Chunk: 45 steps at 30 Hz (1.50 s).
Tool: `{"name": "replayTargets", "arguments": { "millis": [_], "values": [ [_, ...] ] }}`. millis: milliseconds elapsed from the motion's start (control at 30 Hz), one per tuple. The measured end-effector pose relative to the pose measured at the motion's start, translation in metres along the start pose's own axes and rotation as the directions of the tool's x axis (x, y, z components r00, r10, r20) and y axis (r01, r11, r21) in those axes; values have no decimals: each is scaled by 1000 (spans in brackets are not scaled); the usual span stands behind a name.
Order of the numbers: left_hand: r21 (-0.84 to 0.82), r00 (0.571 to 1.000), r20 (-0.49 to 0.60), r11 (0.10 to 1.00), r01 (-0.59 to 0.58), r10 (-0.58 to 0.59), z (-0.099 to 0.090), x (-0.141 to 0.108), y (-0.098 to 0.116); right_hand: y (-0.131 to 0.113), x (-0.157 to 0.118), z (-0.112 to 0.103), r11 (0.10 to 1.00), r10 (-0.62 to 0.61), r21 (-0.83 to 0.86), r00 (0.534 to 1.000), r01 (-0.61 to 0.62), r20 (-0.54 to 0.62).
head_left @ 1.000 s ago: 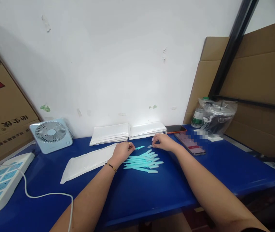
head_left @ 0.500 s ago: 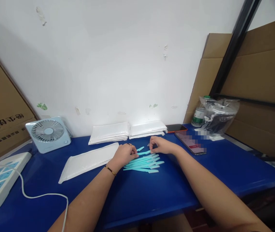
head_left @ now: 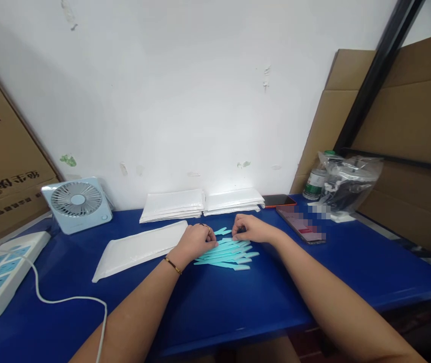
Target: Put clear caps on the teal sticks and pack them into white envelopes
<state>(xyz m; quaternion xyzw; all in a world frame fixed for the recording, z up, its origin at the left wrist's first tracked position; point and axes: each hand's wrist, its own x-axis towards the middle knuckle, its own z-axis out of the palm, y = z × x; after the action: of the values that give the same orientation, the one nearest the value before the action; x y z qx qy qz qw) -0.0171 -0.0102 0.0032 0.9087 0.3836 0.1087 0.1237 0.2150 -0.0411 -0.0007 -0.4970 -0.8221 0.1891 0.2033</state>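
Several turquoise eyebrow razors (head_left: 225, 254) lie fanned out on the blue table, blade ends to the right. My left hand (head_left: 197, 241) rests at their left ends, its curled fingers and thumb closed on part of the bunch. Just above the bunch, a pair of turquoise razors (head_left: 222, 231) shows between my hands. My right hand (head_left: 252, 229) is by the right ends, with bent fingers pressed together; whatever is in its fingertips is hidden. A white padded envelope (head_left: 142, 248) lies flat to the left of my left hand.
Two stacks of white envelopes (head_left: 172, 205) stand against the wall. Phones (head_left: 302, 224) lie to the right, near a bottle (head_left: 315, 182) and a plastic bag (head_left: 352, 186). At the left are a fan (head_left: 77, 204), a power strip (head_left: 5, 280) and a white cable (head_left: 69, 299).
The razor that stretched between my hands no longer spans them; two razors now show close together above the bunch. My right fingers curl in slightly more. The view has shifted a little.
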Motion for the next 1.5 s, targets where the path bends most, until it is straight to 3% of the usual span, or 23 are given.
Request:
{"name": "replayTargets", "arguments": {
  "millis": [167,367,600,800,933,1100,1300,1500],
  "values": [
    [-4,997,-38,998,65,-65,4,3,-1,-2,5,4,999,-29,-35,999,30,20],
    [11,985,-135,994,112,-109,3,5,-6,16,-3,-11,993,109,-40,985,-115,-135],
    [5,1000,-30,1000,5,-5,2,2,2,1,-7,-12,997,47,-63,993,-41,104],
    [-4,1000,-4,1000,11,-11,1,0,3,-2,-6,-9,996,41,-91,984,-26,171],
    [59,1000,-3,998,9,-9,1,1,6,1,-6,-7,998,38,-60,990,-30,134],
    [154,996,-83,987,40,-28,-1,3,2,12,-4,-9,997,73,-19,997,-73,34],
    [127,987,-146,988,90,-71,-7,2,-10,17,-9,-20,986,166,-22,983,-168,-78],
    [69,998,-59,998,-12,16,-4,-5,8,4,-12,-17,994,64,-89,994,-56,87]
  ]
}}
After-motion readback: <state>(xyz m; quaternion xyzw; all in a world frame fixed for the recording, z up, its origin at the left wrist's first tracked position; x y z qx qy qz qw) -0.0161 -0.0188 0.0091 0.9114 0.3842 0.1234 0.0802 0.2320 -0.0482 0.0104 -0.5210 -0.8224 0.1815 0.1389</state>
